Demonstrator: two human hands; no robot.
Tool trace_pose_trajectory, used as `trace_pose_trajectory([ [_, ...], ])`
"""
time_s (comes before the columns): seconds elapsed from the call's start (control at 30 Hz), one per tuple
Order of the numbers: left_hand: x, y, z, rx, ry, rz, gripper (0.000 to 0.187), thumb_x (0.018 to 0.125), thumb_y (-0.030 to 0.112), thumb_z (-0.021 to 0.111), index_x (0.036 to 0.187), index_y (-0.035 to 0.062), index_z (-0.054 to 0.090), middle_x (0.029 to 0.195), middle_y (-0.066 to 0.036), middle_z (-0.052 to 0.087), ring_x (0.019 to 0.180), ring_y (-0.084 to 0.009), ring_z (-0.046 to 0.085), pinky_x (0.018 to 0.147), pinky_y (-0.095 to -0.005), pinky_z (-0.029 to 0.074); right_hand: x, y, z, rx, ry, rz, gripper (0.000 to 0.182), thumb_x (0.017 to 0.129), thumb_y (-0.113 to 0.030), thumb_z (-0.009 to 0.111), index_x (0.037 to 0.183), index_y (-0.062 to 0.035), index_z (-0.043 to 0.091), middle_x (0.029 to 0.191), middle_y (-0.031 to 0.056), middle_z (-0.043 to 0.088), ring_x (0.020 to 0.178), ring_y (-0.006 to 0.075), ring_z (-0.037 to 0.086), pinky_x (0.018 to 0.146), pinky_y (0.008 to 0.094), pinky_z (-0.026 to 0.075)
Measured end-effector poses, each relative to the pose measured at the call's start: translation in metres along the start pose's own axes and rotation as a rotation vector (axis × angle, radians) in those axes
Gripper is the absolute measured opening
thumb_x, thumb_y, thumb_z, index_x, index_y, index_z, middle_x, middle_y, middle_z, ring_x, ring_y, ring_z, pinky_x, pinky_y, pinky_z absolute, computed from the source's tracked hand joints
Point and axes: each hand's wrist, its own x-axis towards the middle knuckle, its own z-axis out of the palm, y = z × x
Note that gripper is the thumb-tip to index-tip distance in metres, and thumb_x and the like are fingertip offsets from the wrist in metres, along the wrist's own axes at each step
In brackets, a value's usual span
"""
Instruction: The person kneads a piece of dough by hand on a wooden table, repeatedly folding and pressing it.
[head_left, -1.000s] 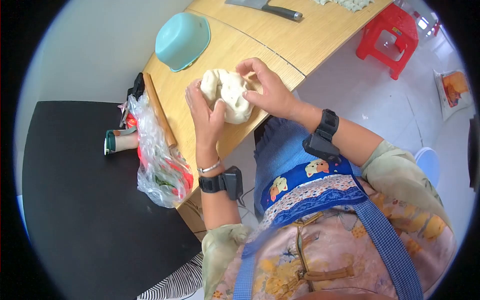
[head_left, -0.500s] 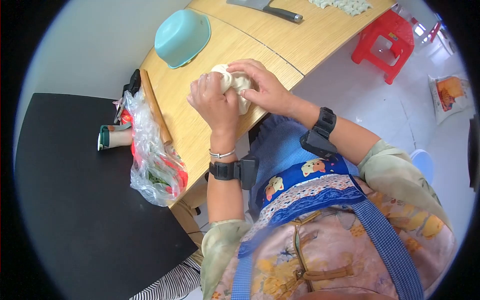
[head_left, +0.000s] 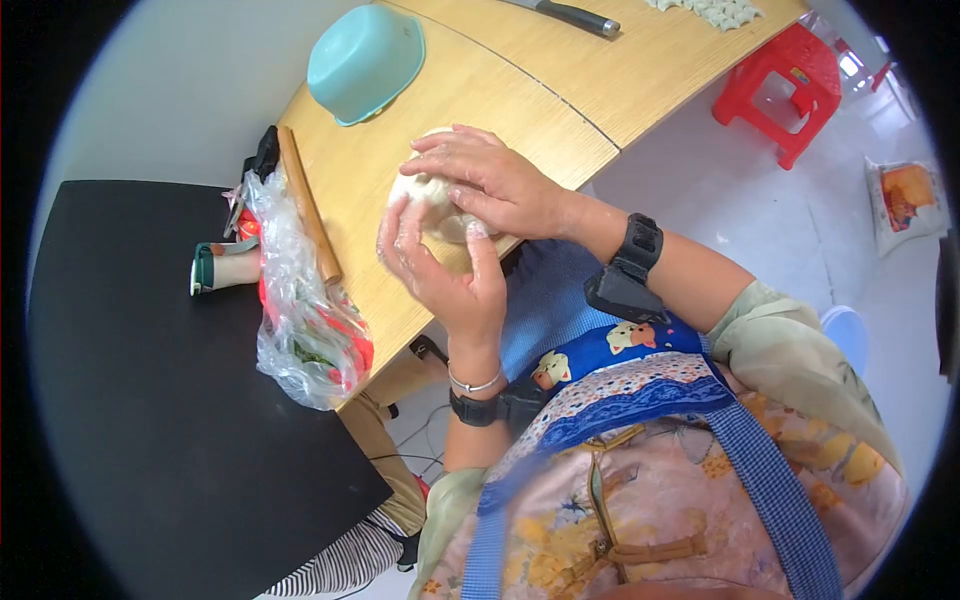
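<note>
A lump of white dough sits near the front edge of the wooden table, partly hidden by my hands. My left hand cups its near-left side, fingers along the left and thumb at the right. Over the top and right of the dough lies my right hand, its fingers curved around it and its thumb pressed to the front. Both hands touch the dough and look dusted with white.
A turquoise basin leans tilted behind the dough. To the left lie a rolling pin, a plastic bag and a cup. A knife and small dough pieces are at the back; a red stool stands right.
My left hand has slid down and opened wider around the near side of the dough. My right hand has moved left and further over its top.
</note>
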Motion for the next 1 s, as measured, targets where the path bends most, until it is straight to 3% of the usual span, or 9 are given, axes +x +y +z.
trace_pose_trajectory([
  [0.27,0.010,0.006,0.013,-0.151,-0.062,-0.238,0.010,0.091,0.004,0.068,0.099,-0.0014,0.066,0.092,-0.008,0.063,0.083,-0.0173,0.057,0.077,-0.0309,0.046,-0.005,0.000,0.004,-0.122,0.114,-0.091,0.047,0.094,-0.023,0.063,0.139,-0.0103,0.059,0.138,0.0106,0.062,0.140,0.0332,0.047,0.119,0.0497,0.031],
  [0.5,0.011,0.002,0.010,-0.127,-0.067,-0.250,0.008,0.092,0.002,0.068,0.098,-0.0022,0.067,0.090,-0.007,0.065,0.082,-0.0165,0.059,0.077,-0.0275,0.047,-0.005,-0.002,0.006,-0.220,0.115,-0.093,0.046,0.093,-0.021,0.065,0.137,-0.0086,0.060,0.137,0.0098,0.062,0.139,0.0333,0.048,0.118,0.0508,0.033],
  [0.57,0.009,0.003,0.005,-0.667,-0.051,-0.628,0.025,0.102,0.018,0.060,0.111,-0.0034,0.067,0.102,-0.010,0.069,0.095,-0.0184,0.063,0.090,-0.0320,0.049,-0.006,-0.002,0.004,-0.193,0.110,-0.084,0.045,0.092,-0.018,0.064,0.136,-0.0087,0.060,0.136,0.0099,0.062,0.139,0.0333,0.048,0.117,0.0507,0.034],
  [0.7,0.009,-0.015,-0.009,-1.175,-0.026,-0.744,0.063,0.106,0.047,0.046,0.137,-0.0079,0.054,0.132,-0.021,0.063,0.125,-0.0278,0.058,0.111,-0.0417,0.041,-0.005,-0.003,0.000,-0.112,0.109,-0.064,0.040,0.092,-0.012,0.058,0.132,-0.0092,0.061,0.135,0.0107,0.063,0.137,0.0332,0.050,0.116,0.0501,0.035],
  [0.77,0.015,-0.012,-0.017,-1.893,-0.158,-0.736,0.090,0.102,0.065,0.033,0.153,-0.0098,0.034,0.154,-0.028,0.043,0.145,-0.0363,0.041,0.122,-0.0499,0.026,-0.005,0.000,0.000,-0.085,0.120,-0.056,0.041,0.089,-0.008,0.059,0.129,-0.0091,0.062,0.134,0.0125,0.063,0.136,0.0345,0.051,0.115,0.0500,0.036],
  [0.83,0.017,-0.003,-0.018,-1.958,-0.167,-0.739,0.099,0.100,0.070,0.034,0.155,-0.0108,0.027,0.161,-0.030,0.030,0.151,-0.0398,0.029,0.124,-0.0519,0.023,-0.006,0.003,0.002,-0.058,0.159,-0.069,0.039,0.089,-0.008,0.059,0.127,-0.0085,0.063,0.132,0.0143,0.064,0.134,0.0333,0.052,0.113,0.0474,0.038],
  [0.9,0.020,0.004,-0.017,-1.857,-0.208,-0.755,0.106,0.097,0.078,0.023,0.154,-0.0110,0.030,0.153,-0.028,0.044,0.145,-0.0379,0.041,0.120,-0.0495,0.031,-0.005,0.001,-0.001,-0.037,0.201,-0.081,0.036,0.088,-0.008,0.060,0.124,-0.0080,0.065,0.130,0.0161,0.064,0.133,0.0320,0.054,0.112,0.0449,0.041],
  [0.93,0.018,0.000,-0.017,-1.859,-0.208,-0.752,0.106,0.097,0.078,0.023,0.154,-0.0110,0.030,0.153,-0.028,0.044,0.145,-0.0379,0.041,0.120,-0.0495,0.031,-0.004,-0.002,-0.006,0.252,0.186,0.098,0.032,0.089,-0.010,0.062,0.121,-0.0071,0.066,0.127,0.0167,0.065,0.130,0.0297,0.057,0.109,0.0421,0.043],
  [1.0,0.011,-0.013,-0.015,-1.626,-0.277,-0.576,0.080,0.105,0.056,0.040,0.149,-0.0109,0.041,0.143,-0.027,0.055,0.131,-0.0352,0.056,0.112,-0.0474,0.042,-0.002,-0.014,-0.021,0.541,0.168,0.279,0.029,0.089,-0.012,0.063,0.118,-0.0063,0.067,0.125,0.0174,0.066,0.128,0.0273,0.059,0.106,0.0394,0.046],
])
